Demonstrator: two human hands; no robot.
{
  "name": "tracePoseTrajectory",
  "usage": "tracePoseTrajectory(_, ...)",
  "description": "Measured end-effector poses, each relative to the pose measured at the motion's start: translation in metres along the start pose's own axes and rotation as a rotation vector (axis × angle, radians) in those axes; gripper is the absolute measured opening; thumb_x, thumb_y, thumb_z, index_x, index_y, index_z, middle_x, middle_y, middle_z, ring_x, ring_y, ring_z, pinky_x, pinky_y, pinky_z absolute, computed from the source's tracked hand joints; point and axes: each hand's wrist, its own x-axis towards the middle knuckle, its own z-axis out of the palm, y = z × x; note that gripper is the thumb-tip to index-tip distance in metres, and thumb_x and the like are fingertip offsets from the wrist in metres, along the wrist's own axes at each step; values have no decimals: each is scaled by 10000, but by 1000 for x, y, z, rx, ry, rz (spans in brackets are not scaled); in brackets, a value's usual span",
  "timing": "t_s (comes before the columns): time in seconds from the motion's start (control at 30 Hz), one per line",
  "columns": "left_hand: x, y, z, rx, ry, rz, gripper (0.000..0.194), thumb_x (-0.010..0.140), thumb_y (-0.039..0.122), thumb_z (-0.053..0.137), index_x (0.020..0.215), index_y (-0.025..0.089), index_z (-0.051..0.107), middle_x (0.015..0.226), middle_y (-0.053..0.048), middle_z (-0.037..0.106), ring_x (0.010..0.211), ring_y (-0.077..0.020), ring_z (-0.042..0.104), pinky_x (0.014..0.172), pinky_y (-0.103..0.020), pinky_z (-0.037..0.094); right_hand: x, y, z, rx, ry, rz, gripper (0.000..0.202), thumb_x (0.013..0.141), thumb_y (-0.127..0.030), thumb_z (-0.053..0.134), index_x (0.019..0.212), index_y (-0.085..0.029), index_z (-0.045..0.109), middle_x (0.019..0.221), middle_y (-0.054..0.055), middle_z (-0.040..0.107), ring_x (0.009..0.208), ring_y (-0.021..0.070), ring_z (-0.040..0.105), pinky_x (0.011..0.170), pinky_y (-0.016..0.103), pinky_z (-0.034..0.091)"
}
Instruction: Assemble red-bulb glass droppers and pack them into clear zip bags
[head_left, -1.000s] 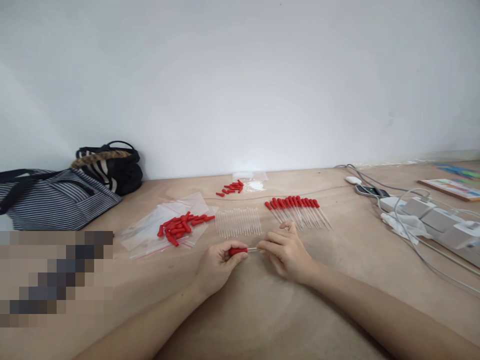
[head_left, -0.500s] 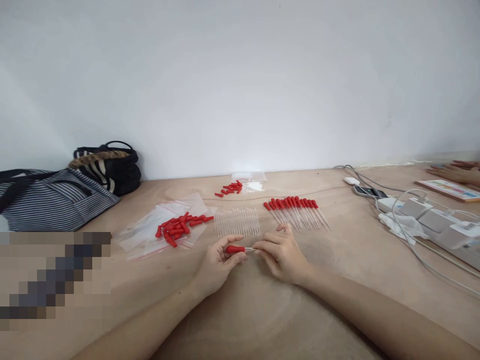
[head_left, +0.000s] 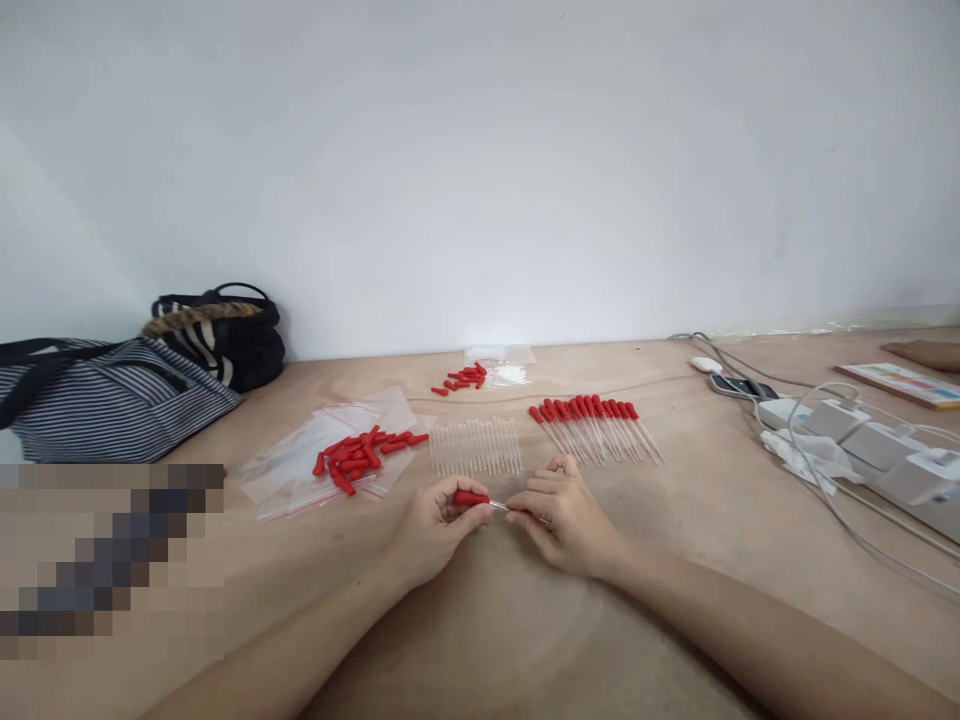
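Note:
My left hand (head_left: 439, 525) pinches a red rubber bulb (head_left: 471, 498) near the table's front middle. From the bulb's right end a thin clear tube (head_left: 498, 505) runs into the closed fingertips of my right hand (head_left: 559, 512). Just beyond my hands lies a row of clear tubes (head_left: 475, 446). To its right, several tubes with red bulbs on their ends (head_left: 596, 425) are fanned out. Loose red bulbs (head_left: 356, 457) are heaped on clear plastic bags (head_left: 285, 482) at the left. A smaller group of red bulbs (head_left: 469, 376) lies farther back.
Striped bags (head_left: 127, 400) stand at the left. On the right are a power strip with white chargers (head_left: 877, 445), cables, a phone (head_left: 742, 387) and crumpled white tissue (head_left: 806, 458). Another person's hand (head_left: 926, 354) rests beyond a colourful board (head_left: 904, 384).
The clear tube now tilts slightly down toward my right hand, and my left fingers sit closer around the bulb. The other person's hand at the far right has shifted away from the board.

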Motion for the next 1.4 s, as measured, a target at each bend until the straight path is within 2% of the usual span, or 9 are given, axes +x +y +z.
tracePoseTrajectory(0.13, 1, 1, -14, 229, 97, 114, 666, 646, 314, 671, 1221, 206, 351, 810, 2, 579, 631, -119, 555, 606, -267, 477, 7, 18, -15, -85, 37, 275, 193, 795, -251, 458, 708, -210, 625, 667, -12, 644, 653, 121, 538, 735, 309, 219)
tracePoseTrajectory(0.27, 4, -1, -31, 627, 308, 287, 424, 722, 329, 587, 1115, 212, 478, 770, 11, 526, 647, -130, 505, 616, -265, 448, 20, 60, -33, -331, 118, 787, 286, 776, -342, 435, 603, -188, 603, 615, 19, 632, 627, 160, 540, 760, 337, 244)
tracePoseTrajectory(0.37, 8, 2, -43, 811, 371, 375, 225, 746, 307, 541, 937, 192, 569, 703, 5, 531, 689, -162, 519, 683, -300, 440, 27, 85, -36, -436, 30, 931, 303, 750, -328, 429, 526, -182, 571, 576, 32, 611, 640, 180, 543, 763, 352, 259)
tracePoseTrajectory(0.47, 12, 8, -60, 967, 411, 363, 158, 730, 302, 552, 823, 185, 602, 689, -10, 563, 696, -182, 533, 723, -329, 431, 29, 96, -34, -490, -48, 977, 309, 737, -324, 422, 502, -178, 559, 584, 45, 606, 664, 196, 553, 765, 364, 268)
tracePoseTrajectory(0.63, 18, 18, -96, 1119, 419, 74, 179, 687, 298, 604, 816, 177, 629, 722, -33, 604, 724, -209, 573, 656, -298, 436, 28, 93, -37, -512, -93, 976, 349, 726, -458, 431, 585, -173, 576, 634, 60, 615, 680, 221, 566, 742, 371, 285)
tracePoseTrajectory(0.8, 18, 22, -111, 1286, 414, -101, 168, 705, 335, 593, 780, 208, 672, 789, -60, 609, 796, -254, 572, 660, -320, 415, 40, 68, -27, -472, -34, 791, 270, 763, -385, 427, 749, -171, 591, 726, 58, 643, 738, 204, 577, 796, 383, 278)
tracePoseTrajectory(0.97, 19, 11, -106, 1369, 438, 24, 224, 741, 352, 554, 885, 219, 662, 831, -72, 600, 839, -276, 537, 687, -352, 390, 67, 46, -5, -318, -246, 814, 252, 736, -347, 483, 810, -146, 616, 867, 133, 646, 853, 252, 589, 733, 357, 367)
tracePoseTrajectory(1.1, 28, 3, -99, 1418, 481, 154, 249, 790, 348, 497, 949, 238, 654, 901, -77, 594, 865, -272, 510, 687, -352, 363, 83, 50, 3, -261, -296, 885, 311, 691, -331, 549, 915, -125, 612, 955, 170, 625, 856, 264, 600, 622, 314, 421)
tracePoseTrajectory(1.4, 53, 3, -82, 1527, 311, 291, 164, 782, 265, 528, 850, 219, 670, 910, -91, 584, 883, -280, 487, 698, -381, 337, 90, 71, 11, -132, -328, 895, 179, 633, -234, 604, 758, -110, 636, 675, 105, 647, 567, 185, 608, 486, 251, 423)
